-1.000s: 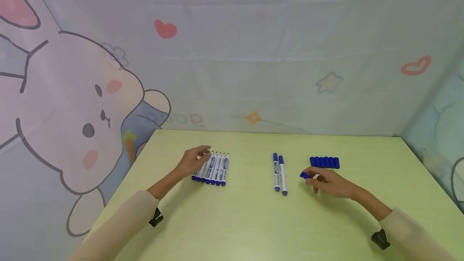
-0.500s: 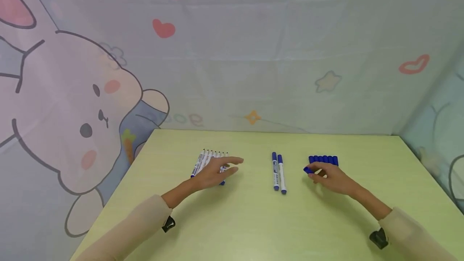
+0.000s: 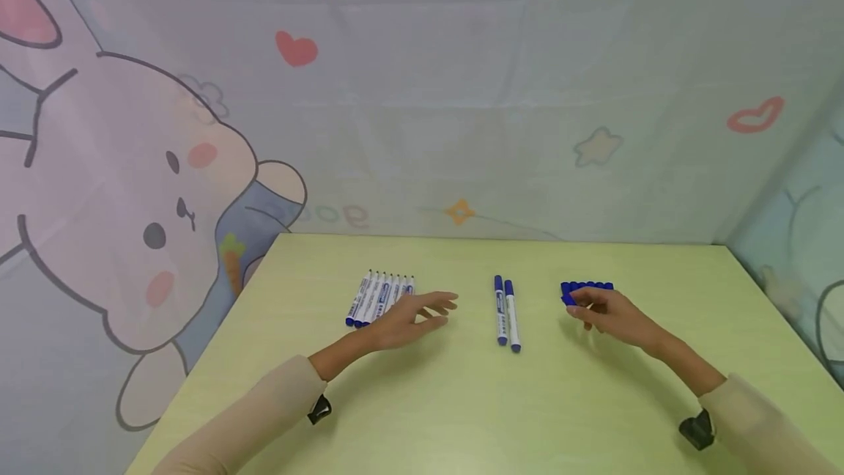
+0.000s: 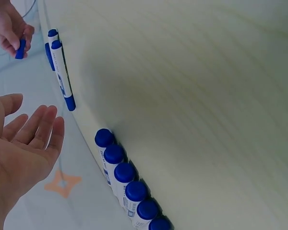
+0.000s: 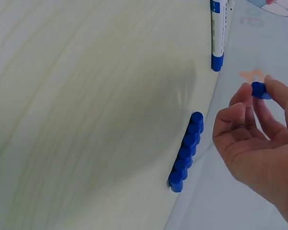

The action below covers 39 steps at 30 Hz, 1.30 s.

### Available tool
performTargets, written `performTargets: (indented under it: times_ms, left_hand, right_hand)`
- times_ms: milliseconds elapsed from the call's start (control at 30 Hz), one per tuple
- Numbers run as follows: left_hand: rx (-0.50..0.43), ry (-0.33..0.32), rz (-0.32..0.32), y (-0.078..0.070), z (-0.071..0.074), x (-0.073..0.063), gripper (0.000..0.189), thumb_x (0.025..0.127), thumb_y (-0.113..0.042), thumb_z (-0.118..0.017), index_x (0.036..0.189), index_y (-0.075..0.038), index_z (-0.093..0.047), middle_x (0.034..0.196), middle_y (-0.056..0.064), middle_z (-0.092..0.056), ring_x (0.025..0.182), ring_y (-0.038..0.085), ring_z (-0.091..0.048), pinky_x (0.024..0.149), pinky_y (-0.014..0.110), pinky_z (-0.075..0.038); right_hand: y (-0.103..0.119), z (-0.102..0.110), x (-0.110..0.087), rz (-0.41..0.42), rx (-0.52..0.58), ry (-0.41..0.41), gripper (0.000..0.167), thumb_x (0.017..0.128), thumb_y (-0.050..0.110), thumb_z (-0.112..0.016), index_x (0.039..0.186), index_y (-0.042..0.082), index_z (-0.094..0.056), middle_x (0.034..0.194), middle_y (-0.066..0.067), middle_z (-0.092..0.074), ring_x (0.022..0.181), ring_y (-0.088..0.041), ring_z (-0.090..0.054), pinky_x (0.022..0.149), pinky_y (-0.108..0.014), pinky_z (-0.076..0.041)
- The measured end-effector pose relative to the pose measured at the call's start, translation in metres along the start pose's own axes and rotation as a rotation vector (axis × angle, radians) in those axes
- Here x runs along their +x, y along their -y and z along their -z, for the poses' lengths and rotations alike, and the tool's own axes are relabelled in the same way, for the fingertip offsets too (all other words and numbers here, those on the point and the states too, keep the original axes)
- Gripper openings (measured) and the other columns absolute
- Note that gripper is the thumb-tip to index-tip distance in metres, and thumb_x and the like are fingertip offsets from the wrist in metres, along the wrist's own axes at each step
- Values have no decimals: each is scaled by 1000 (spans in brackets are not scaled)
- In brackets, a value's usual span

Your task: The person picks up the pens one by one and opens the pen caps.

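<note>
My right hand (image 3: 609, 314) pinches a blue marker cap (image 5: 260, 90) between thumb and fingertips, just in front of a row of several blue caps (image 5: 185, 153). My left hand (image 3: 409, 321) holds nothing; its fingers reach loosely toward the right, as the left wrist view (image 4: 26, 143) also shows. Behind and beside it lies a row of uncapped white markers (image 3: 372, 299) with dark tips pointing away and blue ends toward me; the hand hides part of the row. Two capped markers (image 3: 507, 314) lie side by side between the hands.
The pale yellow-green table (image 3: 461, 402) meets a cloth backdrop (image 3: 422, 130) printed with a rabbit, hearts and stars at its far edge. Black wrist devices (image 3: 697, 429) sit on both sleeves.
My left hand has moved right and nearer, off the uncapped markers' tips, uncovering the row's left part. My right hand has shifted slightly right and up toward the cap row, still pinching the cap.
</note>
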State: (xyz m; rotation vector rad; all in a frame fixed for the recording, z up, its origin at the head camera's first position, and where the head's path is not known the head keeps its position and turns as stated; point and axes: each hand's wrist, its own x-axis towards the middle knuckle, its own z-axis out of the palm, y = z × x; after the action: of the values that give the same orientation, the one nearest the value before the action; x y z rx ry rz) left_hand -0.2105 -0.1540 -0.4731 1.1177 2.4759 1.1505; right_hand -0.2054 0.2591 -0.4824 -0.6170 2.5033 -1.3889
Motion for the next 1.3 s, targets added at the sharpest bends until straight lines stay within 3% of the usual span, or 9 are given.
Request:
performTargets:
  times_ms: [233,467,633,800,1133,1300]
  left_hand:
    - [-5,26,34,-1,-1,-2,45,107,-16,-54,149,1,-48,138,20,-64,124,34,-64,102,45,-54]
    - [13,36,46,0,0,-4,44,107,-15,-54,148,1,-49,137,20,-65,123,33,-65,101,42,-55]
    - [4,46,57,-4,2,-4,45,106,-14,-54,148,1,-49,138,21,-65,124,34,-64,101,43,-55]
    - [8,54,60,-3,1,-2,45,106,-13,-55,148,1,-48,137,21,-65,124,33,-64,101,43,-55]
    - [14,69,62,-2,-2,0,45,107,-16,-53,148,0,-48,137,19,-65,124,32,-64,102,39,-55]
    - [11,83,70,-5,-2,-1,45,107,-15,-53,148,1,-48,136,20,-66,124,33,-64,102,38,-55]
  right_hand:
    - [-2,6,1,4,76,-2,37,108,19,-53,132,-9,-54,98,-8,-66,76,-14,-60,65,-29,-52]
    - [-5,18,1,-21,63,-91,39,108,19,-52,134,-11,-52,88,3,-66,76,-14,-63,65,-28,-53]
    - [-7,34,4,-84,24,-165,53,109,27,-50,146,-11,-41,96,9,-66,79,-5,-65,69,-27,-56]
    - [-20,46,4,-125,-16,-218,57,109,32,-50,150,-7,-40,101,10,-68,79,-7,-66,69,-27,-56]
    - [-51,54,5,-225,-138,-229,59,110,32,-47,143,-16,-43,101,-19,-72,75,-8,-66,65,-27,-56]
    - [-59,59,5,-295,-292,-207,59,110,33,-44,135,-21,-47,102,-30,-70,81,-27,-68,69,-36,-55]
